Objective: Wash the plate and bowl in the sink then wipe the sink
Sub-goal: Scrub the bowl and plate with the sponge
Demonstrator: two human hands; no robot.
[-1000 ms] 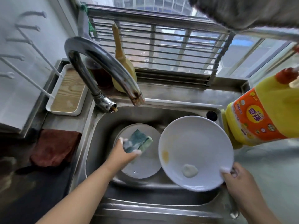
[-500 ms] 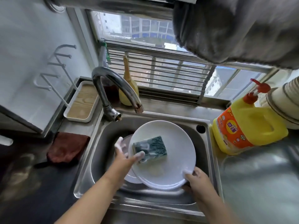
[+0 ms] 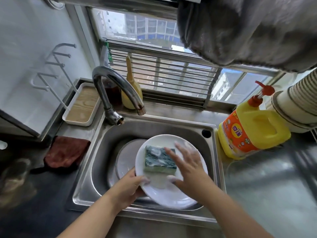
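Home kitchen. Stainless steel sink (image 3: 96,167) with curved faucet (image 3: 118,86) sat under a barred window (image 3: 159,74); yellow dish soap jug (image 3: 253,124), stacked bowls (image 3: 295,107) and a red rag (image 3: 66,152) on the steel bench (image 3: 267,186).

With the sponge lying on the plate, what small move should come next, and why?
Probably close the right hand on the sponge and start scrubbing. The left hand grips the plate by its rim over the sink; the right hand hovers open beside the soapy sponge, not gripping it.
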